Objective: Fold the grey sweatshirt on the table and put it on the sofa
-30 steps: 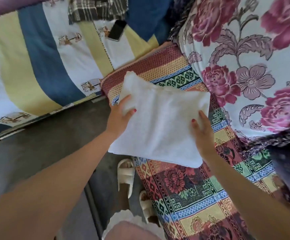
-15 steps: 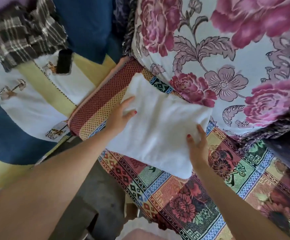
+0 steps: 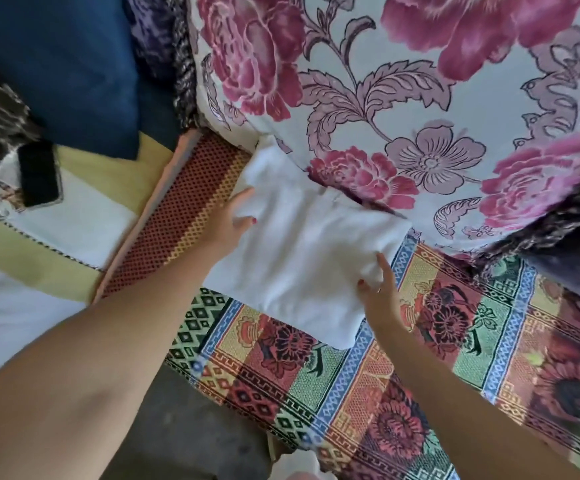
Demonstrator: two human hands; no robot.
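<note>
1. We are looking at the grey sweatshirt (image 3: 302, 258), which is showing very pale, almost white, in the bright light, and is folded into a flat, roughly rectangular bundle.
2. It is lying flat on the sofa (image 3: 351, 393), on a seat cover woven in red, green, blue and yellow bands with dark flowers.
3. Its far corner is tucking in against the floral cushion (image 3: 403, 116) at the back of the seat, while its near corner is pointing toward the seat's front edge.
4. Its surface is looking smooth, with slight creasing near its right edge.
</note>
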